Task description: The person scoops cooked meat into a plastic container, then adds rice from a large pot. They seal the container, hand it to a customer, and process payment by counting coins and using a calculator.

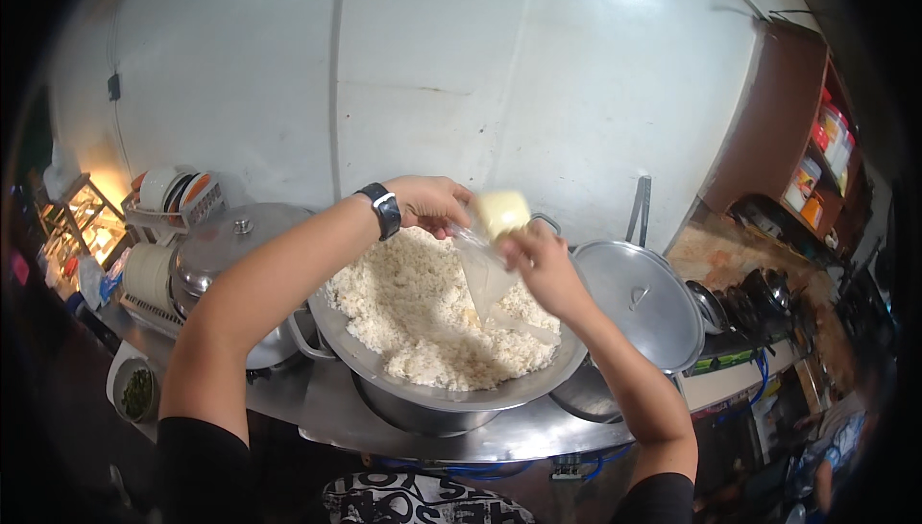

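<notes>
Closest thing to the cam is the black-and-white printed cloth top down at 6 o'clock, with both bare forearms reaching up past it. Straight ahead sits a wide, round, silver metal basin heaped with loose white cooked rice, square in front of the body, I'd guess because both arms can get over it easily there. The left hand, black watch on its wrist, is up at the basin's 12 o'clock with its fingers closed on the top of a clear, limp plastic bag. The bag hangs down over the rice, which looks handy, since anything dropping out would land in the basin. The right hand, around 1 o'clock, looks pinched onto a pale yellow, squarish lump held above the rice; it's too blurry to tell block from tub. Over at 3 o'clock a flat, round, grey metal lid is parked beside the basin, probably so it's out of the arms' way. At 10 there's a silver, domed-lid pot, all on a shiny steel counter.
</notes>
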`<state>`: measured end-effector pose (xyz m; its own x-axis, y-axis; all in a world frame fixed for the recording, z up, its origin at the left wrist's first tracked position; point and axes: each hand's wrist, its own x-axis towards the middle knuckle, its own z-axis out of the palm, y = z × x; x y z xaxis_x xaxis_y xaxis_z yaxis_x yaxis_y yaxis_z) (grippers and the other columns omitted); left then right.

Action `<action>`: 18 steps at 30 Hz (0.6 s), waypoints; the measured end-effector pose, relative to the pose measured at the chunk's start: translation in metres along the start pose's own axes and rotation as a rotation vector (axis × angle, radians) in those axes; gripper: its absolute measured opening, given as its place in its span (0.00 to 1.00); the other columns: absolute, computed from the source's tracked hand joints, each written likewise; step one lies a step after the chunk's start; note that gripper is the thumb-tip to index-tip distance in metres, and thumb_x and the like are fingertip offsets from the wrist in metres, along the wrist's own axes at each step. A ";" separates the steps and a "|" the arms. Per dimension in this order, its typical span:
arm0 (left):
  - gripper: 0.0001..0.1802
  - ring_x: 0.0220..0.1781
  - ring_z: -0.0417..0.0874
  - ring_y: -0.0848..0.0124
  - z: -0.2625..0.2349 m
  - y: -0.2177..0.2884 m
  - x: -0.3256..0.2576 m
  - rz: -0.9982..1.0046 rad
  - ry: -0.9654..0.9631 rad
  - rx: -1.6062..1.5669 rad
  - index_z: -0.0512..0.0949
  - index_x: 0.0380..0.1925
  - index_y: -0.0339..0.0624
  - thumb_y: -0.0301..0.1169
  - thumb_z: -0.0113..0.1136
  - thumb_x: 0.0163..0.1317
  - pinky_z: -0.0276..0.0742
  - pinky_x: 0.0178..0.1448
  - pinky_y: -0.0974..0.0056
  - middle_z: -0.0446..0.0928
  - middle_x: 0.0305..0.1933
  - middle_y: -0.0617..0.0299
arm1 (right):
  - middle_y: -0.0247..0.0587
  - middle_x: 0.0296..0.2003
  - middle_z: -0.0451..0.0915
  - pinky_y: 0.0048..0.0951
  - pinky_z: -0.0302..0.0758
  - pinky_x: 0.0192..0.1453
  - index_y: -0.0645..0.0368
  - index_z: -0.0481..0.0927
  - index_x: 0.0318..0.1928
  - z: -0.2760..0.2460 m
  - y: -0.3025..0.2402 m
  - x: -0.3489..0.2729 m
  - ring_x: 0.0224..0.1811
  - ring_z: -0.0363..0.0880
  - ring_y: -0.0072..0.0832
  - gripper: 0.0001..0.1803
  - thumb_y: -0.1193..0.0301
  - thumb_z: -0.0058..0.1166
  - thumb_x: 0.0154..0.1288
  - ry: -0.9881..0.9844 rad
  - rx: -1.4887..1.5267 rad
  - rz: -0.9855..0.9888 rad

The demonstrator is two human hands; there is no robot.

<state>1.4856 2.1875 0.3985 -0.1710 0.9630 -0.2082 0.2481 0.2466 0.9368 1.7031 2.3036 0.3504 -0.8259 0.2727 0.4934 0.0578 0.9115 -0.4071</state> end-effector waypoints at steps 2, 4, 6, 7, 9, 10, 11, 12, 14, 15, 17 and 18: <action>0.39 0.23 0.80 0.76 0.007 -0.005 0.001 -0.032 0.058 0.048 0.64 0.66 0.26 0.21 0.66 0.53 0.81 0.27 0.72 0.80 0.31 0.58 | 0.46 0.41 0.73 0.52 0.57 0.68 0.56 0.83 0.47 0.005 0.002 -0.009 0.50 0.76 0.38 0.13 0.62 0.51 0.73 -0.033 -0.289 -0.174; 0.39 0.24 0.80 0.74 0.016 -0.008 0.006 -0.073 0.084 0.144 0.62 0.67 0.24 0.19 0.63 0.52 0.80 0.27 0.72 0.79 0.31 0.57 | 0.46 0.39 0.73 0.46 0.65 0.64 0.56 0.84 0.43 0.005 0.004 -0.010 0.45 0.76 0.34 0.10 0.66 0.53 0.71 0.040 -0.491 -0.365; 0.41 0.23 0.81 0.71 0.026 -0.018 0.004 -0.125 0.178 0.177 0.60 0.68 0.22 0.17 0.61 0.52 0.80 0.27 0.70 0.79 0.29 0.55 | 0.46 0.40 0.73 0.40 0.69 0.59 0.59 0.83 0.43 -0.004 0.015 -0.001 0.44 0.77 0.34 0.12 0.65 0.53 0.71 0.028 -0.150 -0.208; 0.41 0.22 0.81 0.71 0.028 -0.022 0.001 -0.122 0.202 0.168 0.60 0.68 0.22 0.17 0.61 0.52 0.80 0.27 0.70 0.79 0.29 0.54 | 0.46 0.41 0.74 0.37 0.71 0.56 0.60 0.83 0.42 -0.009 0.022 0.003 0.43 0.77 0.33 0.12 0.64 0.53 0.72 0.012 0.016 -0.126; 0.41 0.21 0.80 0.71 0.021 -0.019 -0.016 -0.107 0.272 0.148 0.60 0.68 0.21 0.18 0.61 0.52 0.81 0.27 0.70 0.79 0.28 0.53 | 0.46 0.43 0.75 0.32 0.74 0.48 0.65 0.82 0.41 -0.026 0.024 0.013 0.42 0.78 0.31 0.16 0.62 0.52 0.73 0.008 0.356 0.179; 0.41 0.21 0.81 0.71 0.015 -0.016 -0.028 -0.083 0.295 0.161 0.59 0.68 0.21 0.18 0.61 0.52 0.82 0.27 0.69 0.80 0.28 0.52 | 0.46 0.44 0.75 0.32 0.74 0.45 0.66 0.79 0.47 -0.028 0.044 0.020 0.42 0.78 0.29 0.17 0.62 0.54 0.73 -0.139 0.290 0.229; 0.41 0.22 0.81 0.71 0.013 -0.007 -0.041 -0.053 0.338 0.174 0.60 0.68 0.22 0.18 0.61 0.52 0.82 0.28 0.69 0.80 0.28 0.53 | 0.45 0.44 0.75 0.32 0.74 0.43 0.66 0.77 0.54 -0.026 0.061 0.023 0.41 0.78 0.28 0.20 0.61 0.55 0.72 -0.279 0.214 0.282; 0.40 0.22 0.81 0.71 0.011 0.003 -0.055 -0.032 0.380 0.188 0.60 0.68 0.23 0.18 0.61 0.52 0.82 0.28 0.69 0.80 0.28 0.53 | 0.45 0.45 0.74 0.32 0.75 0.42 0.65 0.72 0.59 -0.018 0.058 0.023 0.42 0.78 0.28 0.25 0.62 0.59 0.69 -0.381 0.194 0.337; 0.40 0.22 0.82 0.72 0.006 0.025 -0.094 0.021 0.462 0.225 0.61 0.68 0.25 0.19 0.61 0.52 0.82 0.29 0.69 0.80 0.28 0.54 | 0.46 0.46 0.74 0.32 0.77 0.40 0.63 0.62 0.69 -0.011 0.041 0.019 0.44 0.77 0.30 0.40 0.63 0.67 0.63 -0.568 0.129 0.433; 0.39 0.23 0.82 0.72 0.004 0.035 -0.113 0.051 0.495 0.245 0.62 0.68 0.25 0.19 0.61 0.52 0.83 0.30 0.69 0.80 0.28 0.54 | 0.48 0.49 0.72 0.34 0.78 0.42 0.59 0.58 0.72 -0.001 0.041 0.019 0.47 0.77 0.32 0.46 0.64 0.70 0.59 -0.437 0.029 0.240; 0.39 0.23 0.82 0.72 0.001 0.048 -0.140 0.151 0.522 0.247 0.63 0.67 0.27 0.19 0.62 0.52 0.83 0.30 0.70 0.80 0.28 0.54 | 0.54 0.56 0.68 0.37 0.81 0.45 0.51 0.48 0.77 0.017 0.044 0.019 0.52 0.77 0.37 0.59 0.66 0.76 0.52 -0.155 -0.166 -0.125; 0.38 0.23 0.82 0.73 -0.003 0.048 -0.160 0.190 0.552 0.225 0.64 0.66 0.27 0.20 0.62 0.52 0.83 0.31 0.70 0.80 0.28 0.54 | 0.53 0.64 0.61 0.36 0.81 0.48 0.51 0.42 0.79 0.018 -0.001 0.033 0.57 0.74 0.41 0.67 0.67 0.79 0.47 -0.233 -0.040 -0.053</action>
<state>1.5224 2.0445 0.4772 -0.5567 0.8090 0.1889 0.5075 0.1511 0.8483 1.6661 2.3062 0.3530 -0.9352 0.1497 0.3209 0.0287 0.9353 -0.3526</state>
